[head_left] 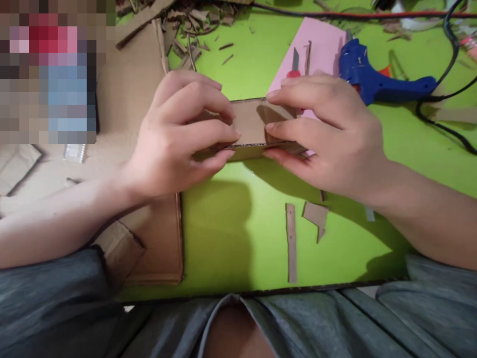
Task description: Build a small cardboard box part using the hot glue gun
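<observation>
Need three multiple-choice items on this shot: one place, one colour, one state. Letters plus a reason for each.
1. Where is the blue glue gun?
A) Beyond the right hand
B) Under the left hand
C) Lying on the person's lap

2. What colour is the sheet under the craft knife?
A) White
B) Pink
C) Blue

3. What state is the corrugated cardboard piece in?
A) Lying untouched
B) Held between both hands
C) Clamped in the glue gun

Answers:
1. A, the gun lies past the right hand's fingers.
2. B, the sheet shows pink around the knife.
3. B, fingers of each hand grip it from opposite ends.
</observation>
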Demonstrator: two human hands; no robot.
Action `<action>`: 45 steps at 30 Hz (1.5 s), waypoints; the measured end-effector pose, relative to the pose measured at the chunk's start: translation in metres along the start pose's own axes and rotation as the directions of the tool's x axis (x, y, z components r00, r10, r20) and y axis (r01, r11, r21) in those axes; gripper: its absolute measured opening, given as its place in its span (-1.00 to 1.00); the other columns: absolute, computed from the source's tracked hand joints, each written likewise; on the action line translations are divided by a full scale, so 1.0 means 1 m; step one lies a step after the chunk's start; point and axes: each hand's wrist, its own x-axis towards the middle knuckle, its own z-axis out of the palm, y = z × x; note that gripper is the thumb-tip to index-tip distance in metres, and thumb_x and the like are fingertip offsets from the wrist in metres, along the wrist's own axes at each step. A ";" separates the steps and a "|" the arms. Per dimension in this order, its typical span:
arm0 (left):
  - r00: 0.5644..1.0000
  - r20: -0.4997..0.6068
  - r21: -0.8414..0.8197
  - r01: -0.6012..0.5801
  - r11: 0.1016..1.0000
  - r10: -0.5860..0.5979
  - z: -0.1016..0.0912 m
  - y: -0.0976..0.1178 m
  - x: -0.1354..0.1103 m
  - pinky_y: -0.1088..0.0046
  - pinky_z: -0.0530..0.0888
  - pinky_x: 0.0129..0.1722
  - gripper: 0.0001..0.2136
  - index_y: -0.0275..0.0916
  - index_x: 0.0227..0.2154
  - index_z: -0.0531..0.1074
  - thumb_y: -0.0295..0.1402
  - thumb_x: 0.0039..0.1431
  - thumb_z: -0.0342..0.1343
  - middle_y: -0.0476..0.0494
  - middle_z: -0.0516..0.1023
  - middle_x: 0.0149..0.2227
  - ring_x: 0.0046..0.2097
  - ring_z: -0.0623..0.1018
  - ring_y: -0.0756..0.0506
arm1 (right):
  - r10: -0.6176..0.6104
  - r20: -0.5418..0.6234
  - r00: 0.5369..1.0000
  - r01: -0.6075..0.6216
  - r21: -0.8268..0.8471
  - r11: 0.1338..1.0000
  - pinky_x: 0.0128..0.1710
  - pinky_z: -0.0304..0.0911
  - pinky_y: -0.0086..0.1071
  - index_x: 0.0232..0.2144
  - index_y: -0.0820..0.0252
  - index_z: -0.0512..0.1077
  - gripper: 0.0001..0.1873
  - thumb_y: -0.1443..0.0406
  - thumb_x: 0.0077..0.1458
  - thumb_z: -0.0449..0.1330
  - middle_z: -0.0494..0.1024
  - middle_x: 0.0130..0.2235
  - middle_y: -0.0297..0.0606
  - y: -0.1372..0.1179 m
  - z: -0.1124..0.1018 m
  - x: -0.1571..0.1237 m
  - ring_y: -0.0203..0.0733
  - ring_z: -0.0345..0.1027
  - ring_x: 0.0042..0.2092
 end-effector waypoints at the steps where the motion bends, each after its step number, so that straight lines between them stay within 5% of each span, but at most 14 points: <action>1: 1.000 0.003 0.013 0.000 1.000 0.000 0.000 0.001 0.000 -0.26 0.71 0.41 -0.83 0.18 0.00 0.72 -0.24 0.42 0.42 -0.04 0.82 0.10 0.33 0.72 -0.37 | 0.005 0.039 0.999 -0.005 0.009 1.000 0.21 0.74 0.29 0.07 -0.11 0.61 -0.76 0.25 0.41 0.46 0.75 0.33 -0.14 -0.001 -0.001 0.002 0.29 0.74 0.23; 8: 0.999 -0.048 0.048 0.023 0.999 -0.021 0.004 0.006 -0.003 -0.27 0.73 0.26 -0.87 0.17 -0.01 0.74 -0.24 0.48 0.39 -0.09 0.78 0.15 0.19 0.75 -0.34 | 0.070 0.075 0.995 -0.079 0.120 0.990 0.29 0.75 0.15 -0.02 -0.08 0.65 -0.83 0.35 0.46 0.39 0.80 0.28 -0.13 -0.010 -0.012 0.009 0.17 0.76 0.26; 13: 0.997 -0.080 0.051 -0.019 0.999 0.023 0.002 0.006 -0.001 -0.20 0.71 0.41 -0.92 0.09 -0.05 0.73 -0.25 0.47 0.44 -0.11 0.74 0.26 0.25 0.75 -0.32 | 0.058 -0.003 0.998 -0.057 0.082 0.995 0.23 0.77 0.15 -0.01 -0.04 0.67 -0.80 0.37 0.39 0.45 0.77 0.32 -0.05 -0.007 -0.005 0.003 0.23 0.76 0.25; 16: 0.994 -0.077 0.065 -0.073 0.995 0.078 0.000 0.004 0.001 -0.04 0.73 0.32 -0.90 -0.06 -0.07 0.72 -0.33 0.43 0.48 -0.18 0.69 0.36 0.36 0.72 -0.35 | 0.069 -0.057 0.996 -0.067 0.041 0.997 0.34 0.73 0.22 -0.01 -0.06 0.66 -0.84 0.29 0.42 0.46 0.73 0.37 -0.05 -0.003 0.001 0.000 0.25 0.67 0.39; 20: 0.989 -0.059 0.073 -0.128 0.989 0.133 -0.004 0.006 0.006 0.10 0.74 0.15 -0.91 -0.18 -0.09 0.68 -0.33 0.45 0.44 -0.29 0.65 0.38 0.40 0.70 -0.38 | 0.084 -0.008 0.996 -0.083 0.039 0.996 0.13 0.80 0.25 -0.01 -0.09 0.65 -0.89 0.24 0.47 0.44 0.65 0.41 -0.05 0.000 0.001 0.000 0.33 0.51 0.51; 24: 0.987 0.159 0.189 -0.028 0.982 -0.003 -0.013 0.015 0.015 -0.23 0.64 0.37 -0.79 -0.19 -0.07 0.67 -0.18 0.60 0.23 -0.38 0.57 0.46 0.43 0.64 -0.50 | 0.036 0.038 0.999 -0.037 0.014 0.999 0.09 0.81 0.31 0.05 -0.02 0.59 -0.85 0.32 0.51 0.41 0.59 0.42 0.02 0.000 -0.007 0.001 0.42 0.48 0.52; 27: 0.944 0.314 0.243 0.025 0.970 -0.103 -0.019 0.021 0.021 -0.27 0.59 0.43 -0.71 -0.16 0.03 0.69 -0.16 0.66 0.09 -0.32 0.55 0.50 0.49 0.58 -0.53 | 0.018 0.113 0.993 -0.018 -0.001 1.000 0.17 0.81 0.35 0.10 0.05 0.56 -0.81 0.36 0.53 0.41 0.53 0.47 0.11 0.000 -0.013 0.001 0.49 0.42 0.56; 32: 0.925 0.359 0.215 0.050 0.975 -0.127 -0.019 0.019 0.025 -0.28 0.53 0.50 -0.68 -0.13 0.09 0.69 -0.14 0.65 0.06 -0.25 0.64 0.45 0.57 0.50 -0.53 | 0.053 0.126 0.991 -0.060 0.052 0.997 0.42 0.68 0.46 0.10 0.08 0.60 -0.81 0.33 0.52 0.45 0.48 0.50 0.16 0.001 -0.015 0.001 0.50 0.36 0.61; 37: 0.909 0.378 0.208 0.100 0.973 -0.174 -0.019 0.022 0.031 -0.35 0.61 0.41 -0.72 -0.04 0.04 0.70 -0.13 0.63 0.08 -0.14 0.73 0.37 0.54 0.56 -0.54 | 0.038 0.085 0.996 -0.049 0.129 0.990 0.71 0.34 0.38 0.12 -0.01 0.66 -0.84 0.27 0.56 0.39 0.46 0.57 -0.09 0.010 -0.022 0.001 0.35 0.36 0.62; 40: 0.901 0.390 0.231 0.104 0.967 -0.190 -0.020 0.026 0.034 -0.36 0.63 0.35 -0.71 0.00 0.06 0.70 -0.16 0.63 0.06 -0.12 0.73 0.38 0.49 0.60 -0.53 | 0.104 0.200 0.974 -0.129 0.113 0.985 0.50 0.59 0.13 0.49 -0.20 0.51 -0.45 0.27 0.56 0.30 0.39 0.66 -0.24 0.020 -0.033 0.000 0.22 0.42 0.59; 42: 0.894 0.397 0.246 0.115 0.962 -0.208 -0.021 0.028 0.034 -0.34 0.63 0.35 -0.72 0.03 0.04 0.70 -0.16 0.63 0.05 -0.10 0.73 0.38 0.48 0.61 -0.51 | 0.220 0.283 0.934 -0.239 0.037 0.970 0.18 0.71 0.04 0.64 -0.29 0.32 -0.25 0.28 0.52 0.24 0.56 0.54 -0.25 0.028 -0.040 0.000 0.14 0.66 0.36; 44: 0.893 0.393 0.245 0.129 0.961 -0.220 -0.020 0.028 0.034 -0.33 0.62 0.34 -0.73 0.05 -0.01 0.69 -0.15 0.63 0.06 -0.06 0.73 0.38 0.48 0.61 -0.49 | 0.291 0.351 0.890 -0.294 -0.047 0.955 -0.16 0.60 -0.06 0.45 -0.26 0.51 -0.48 0.22 0.56 0.19 0.80 0.12 -0.29 0.034 -0.044 0.002 -0.03 0.72 -0.09; 45: 0.894 0.389 0.239 0.134 0.962 -0.221 -0.020 0.028 0.033 -0.33 0.62 0.34 -0.75 0.06 -0.03 0.68 -0.14 0.62 0.07 -0.04 0.73 0.38 0.47 0.61 -0.49 | 0.302 0.390 0.870 -0.304 -0.057 0.951 -0.28 0.48 -0.10 0.22 -0.19 0.63 -0.69 0.15 0.61 0.17 0.77 -0.14 -0.34 0.036 -0.046 0.003 -0.11 0.62 -0.27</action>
